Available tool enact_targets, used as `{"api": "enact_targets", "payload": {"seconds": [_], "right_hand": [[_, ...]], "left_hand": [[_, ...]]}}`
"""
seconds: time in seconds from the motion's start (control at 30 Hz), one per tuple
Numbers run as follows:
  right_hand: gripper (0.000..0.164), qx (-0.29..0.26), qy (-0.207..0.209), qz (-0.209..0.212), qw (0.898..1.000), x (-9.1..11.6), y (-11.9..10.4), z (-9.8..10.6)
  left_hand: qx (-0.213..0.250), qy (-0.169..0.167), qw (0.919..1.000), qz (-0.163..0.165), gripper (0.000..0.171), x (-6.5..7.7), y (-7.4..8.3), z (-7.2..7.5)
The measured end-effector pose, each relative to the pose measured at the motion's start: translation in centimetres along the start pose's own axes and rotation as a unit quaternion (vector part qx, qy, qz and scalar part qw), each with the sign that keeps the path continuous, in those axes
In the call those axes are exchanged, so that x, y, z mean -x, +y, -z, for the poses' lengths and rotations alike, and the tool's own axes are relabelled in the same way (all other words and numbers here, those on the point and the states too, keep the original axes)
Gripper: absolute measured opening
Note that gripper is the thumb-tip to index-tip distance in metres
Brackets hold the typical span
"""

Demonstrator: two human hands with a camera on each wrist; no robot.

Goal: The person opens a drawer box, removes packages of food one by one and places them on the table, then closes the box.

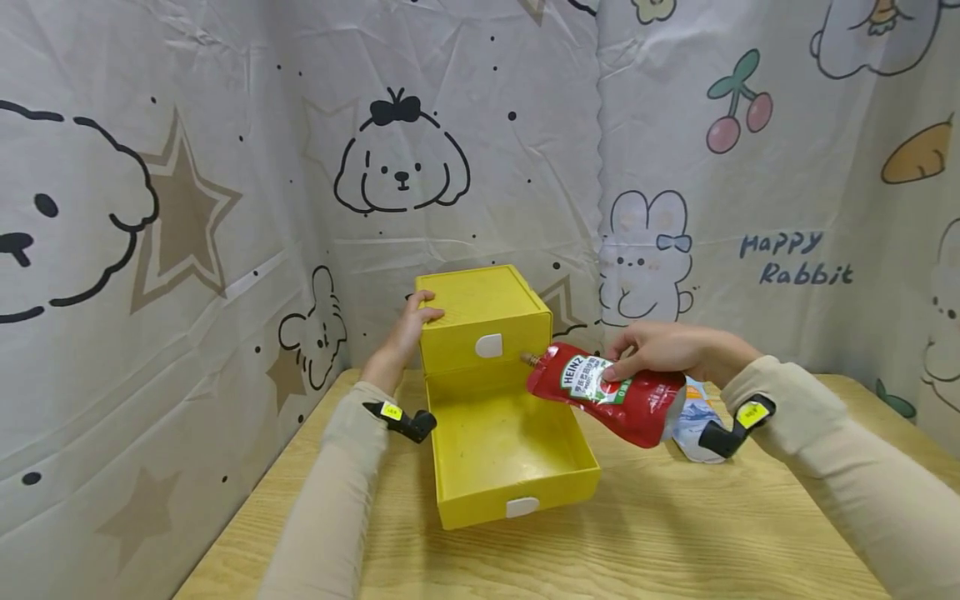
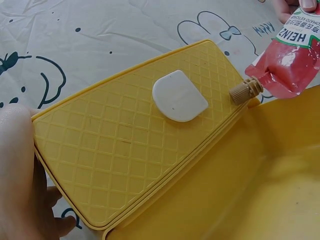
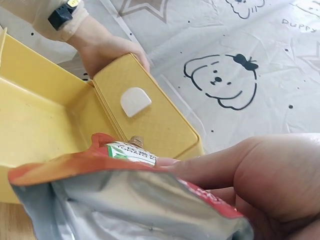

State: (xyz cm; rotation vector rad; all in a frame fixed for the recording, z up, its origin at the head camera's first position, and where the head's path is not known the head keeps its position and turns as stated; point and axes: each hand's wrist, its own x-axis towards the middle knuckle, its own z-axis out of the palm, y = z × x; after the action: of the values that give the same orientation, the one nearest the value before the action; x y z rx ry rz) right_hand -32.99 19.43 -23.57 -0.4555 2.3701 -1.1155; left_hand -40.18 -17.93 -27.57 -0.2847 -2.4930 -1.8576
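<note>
A yellow two-drawer box (image 1: 483,296) stands on the table with its lower drawer (image 1: 495,437) pulled out. Nothing lies inside that drawer. My left hand (image 1: 407,333) grips the box at its upper left side, fingers over the top edge. In my right hand (image 1: 667,346) I hold a red Heinz ketchup pouch (image 1: 645,404), thumb pressed on its printed front. The pouch tilts with its ribbed tan cap (image 2: 246,91) toward the upper drawer's front, above the right side of the open drawer. Its silver base (image 3: 135,205) faces the right wrist camera.
A blue and white packet (image 1: 697,425) lies on the wooden table (image 1: 675,533), partly hidden behind the pouch and right wrist. White tabs mark both drawer fronts, including the upper tab (image 2: 179,96). Behind the table hangs a printed cloth (image 1: 525,150).
</note>
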Motion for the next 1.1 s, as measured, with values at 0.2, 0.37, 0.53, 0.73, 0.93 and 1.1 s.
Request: {"api": "enact_targets", "payload": {"seconds": [0.2, 0.37, 0.53, 0.73, 0.93, 1.1], "right_hand": [[0.033, -0.018, 0.019, -0.018, 0.999, 0.5, 0.9, 0.6], [0.044, -0.019, 0.029, -0.028, 0.999, 0.9, 1.5, 1.1], [0.049, -0.012, 0.034, -0.031, 0.999, 1.3, 1.9, 1.6], [0.045, -0.014, 0.034, -0.029, 0.999, 1.5, 2.3, 2.1], [0.052, -0.017, 0.056, -0.034, 0.998, 1.8, 3.0, 2.4], [0.055, -0.020, 0.067, -0.035, 0.997, 1.8, 3.5, 2.7]], "left_hand": [[-0.009, 0.000, 1.0000, 0.001, 0.059, 0.1, -0.1, 0.1], [-0.013, 0.000, 0.9999, 0.002, 0.060, 0.1, -0.2, 0.0], [-0.014, 0.000, 0.9999, 0.004, 0.058, 0.0, -0.1, 0.0], [-0.006, 0.002, 1.0000, -0.005, 0.058, -0.1, 0.0, 0.1], [-0.005, 0.001, 1.0000, 0.002, 0.058, 0.1, 0.1, 0.1], [-0.004, 0.001, 1.0000, -0.001, 0.057, 0.0, 0.1, 0.0]]}}
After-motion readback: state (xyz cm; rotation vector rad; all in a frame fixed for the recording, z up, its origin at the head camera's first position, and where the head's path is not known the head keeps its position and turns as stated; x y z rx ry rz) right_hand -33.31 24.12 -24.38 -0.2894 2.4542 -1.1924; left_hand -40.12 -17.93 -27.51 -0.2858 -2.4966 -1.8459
